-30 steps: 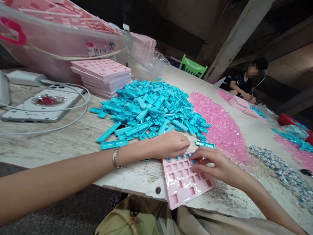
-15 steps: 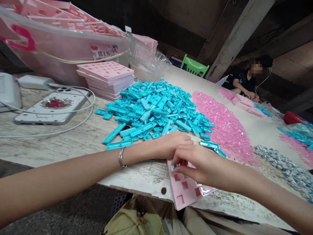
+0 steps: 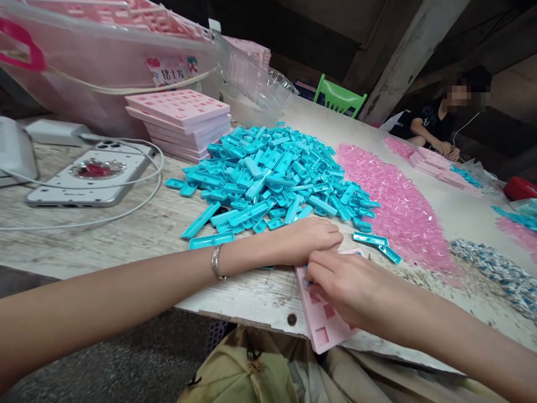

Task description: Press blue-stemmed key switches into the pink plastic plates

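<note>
Head view: the pink tray (image 3: 325, 330) lies at the table (image 3: 126, 240) edge, getting small pieces pushed in. The right hand (image 3: 348, 285) presses down on it, fingers curled together. The left hand (image 3: 308, 240) rests flat beside it, near the blue pile (image 3: 272, 173). Next needs careful aim at an open hole.

The left hand (image 3: 308, 240) lies flat at the far left corner of a pink grid tray (image 3: 325, 327) that juts over the near edge of the desk (image 3: 126, 235). The right hand (image 3: 350, 288) covers most of the tray, its fingers (image 3: 314, 271) bent onto the cells beside the left hand. Just beyond sits a heap of turquoise plastic pieces (image 3: 272, 179), with a spread of pink pieces (image 3: 398, 212) to its right. A phone (image 3: 90, 176) and a stack of pink trays (image 3: 182, 120) lie farther left.
</note>
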Demonstrator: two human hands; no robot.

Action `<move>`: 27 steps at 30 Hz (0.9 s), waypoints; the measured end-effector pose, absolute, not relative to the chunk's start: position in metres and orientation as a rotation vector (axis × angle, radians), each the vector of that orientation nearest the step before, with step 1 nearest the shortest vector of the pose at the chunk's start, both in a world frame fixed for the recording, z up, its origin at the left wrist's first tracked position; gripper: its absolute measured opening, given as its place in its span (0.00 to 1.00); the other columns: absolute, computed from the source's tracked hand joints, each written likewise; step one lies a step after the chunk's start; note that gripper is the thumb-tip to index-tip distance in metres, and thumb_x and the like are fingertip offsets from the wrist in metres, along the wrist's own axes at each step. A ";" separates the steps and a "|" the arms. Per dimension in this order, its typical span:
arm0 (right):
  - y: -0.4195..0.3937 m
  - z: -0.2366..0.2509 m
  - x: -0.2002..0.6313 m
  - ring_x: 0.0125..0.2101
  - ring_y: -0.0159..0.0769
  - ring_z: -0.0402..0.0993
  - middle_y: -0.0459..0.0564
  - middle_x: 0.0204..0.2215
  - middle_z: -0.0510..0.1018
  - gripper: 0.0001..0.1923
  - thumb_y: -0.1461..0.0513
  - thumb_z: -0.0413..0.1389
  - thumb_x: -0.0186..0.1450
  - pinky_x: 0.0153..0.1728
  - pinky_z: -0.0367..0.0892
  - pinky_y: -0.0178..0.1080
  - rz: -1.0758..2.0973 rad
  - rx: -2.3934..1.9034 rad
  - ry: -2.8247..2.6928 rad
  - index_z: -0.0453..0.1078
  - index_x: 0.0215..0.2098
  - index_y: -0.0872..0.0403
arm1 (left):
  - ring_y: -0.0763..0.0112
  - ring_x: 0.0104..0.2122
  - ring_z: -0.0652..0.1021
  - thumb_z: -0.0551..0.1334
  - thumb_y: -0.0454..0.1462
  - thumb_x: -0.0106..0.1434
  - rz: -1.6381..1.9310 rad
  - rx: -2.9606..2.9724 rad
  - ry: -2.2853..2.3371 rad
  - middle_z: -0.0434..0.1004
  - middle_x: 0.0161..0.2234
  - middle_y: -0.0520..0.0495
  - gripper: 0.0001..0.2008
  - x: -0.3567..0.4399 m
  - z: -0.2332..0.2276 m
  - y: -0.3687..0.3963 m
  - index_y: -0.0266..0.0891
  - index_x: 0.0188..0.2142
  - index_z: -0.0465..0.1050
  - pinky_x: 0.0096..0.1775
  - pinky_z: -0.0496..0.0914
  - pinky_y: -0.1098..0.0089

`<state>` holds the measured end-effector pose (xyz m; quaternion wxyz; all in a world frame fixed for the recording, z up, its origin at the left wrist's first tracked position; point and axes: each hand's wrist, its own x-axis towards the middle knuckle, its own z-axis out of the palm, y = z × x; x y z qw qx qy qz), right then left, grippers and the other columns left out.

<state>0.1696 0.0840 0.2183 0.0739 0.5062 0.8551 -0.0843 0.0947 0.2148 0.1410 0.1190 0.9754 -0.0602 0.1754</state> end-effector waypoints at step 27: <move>0.117 0.243 0.148 0.29 0.32 0.69 0.46 0.25 0.77 0.11 0.77 0.55 0.54 0.26 0.52 0.33 -0.745 1.711 2.099 0.72 0.23 0.57 | 0.70 0.34 0.76 0.63 0.33 0.67 0.508 2.805 -0.059 0.75 0.33 0.52 0.06 0.097 0.145 0.213 0.35 0.32 0.72 0.38 0.73 0.65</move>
